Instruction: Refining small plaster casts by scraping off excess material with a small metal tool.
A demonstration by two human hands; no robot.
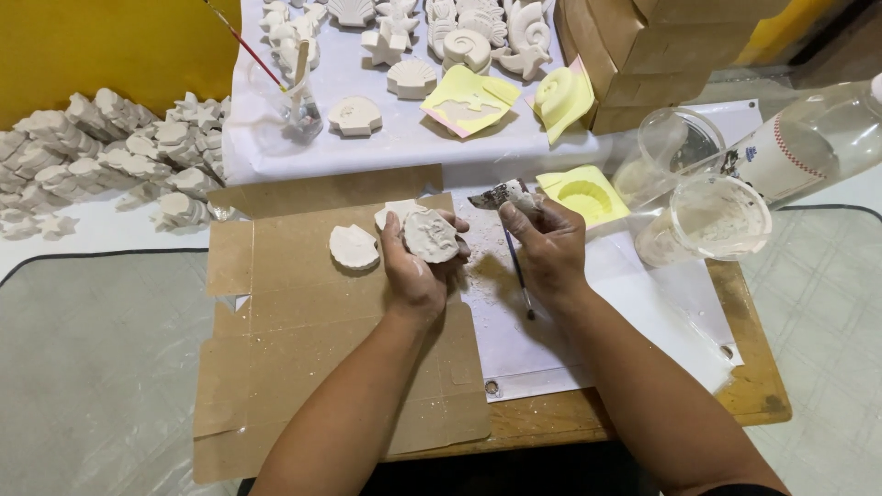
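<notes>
Pile of white plaster casts (110, 147) far left on desk (753, 395). Flattened cardboard (303, 358) next, loose shell cast (354, 247) lying on it. Left hand (415, 266) above cardboard, fingers grasping rounded plaster cast (431, 236). Right hand (544, 243) just beside, fingers clenched on small blade tool (496, 195). Yellow mould (583, 195), clear plastic cups (707, 220) right.

Plaster shell (354, 247) on cardboard sheet (294, 367) left of hands, mould (583, 195) right, cups (707, 220) further right, cast pile (110, 156) far left.

One head-worn camera looks steeply down, close over the cardboard-covered table (753, 395) and forearms.
</notes>
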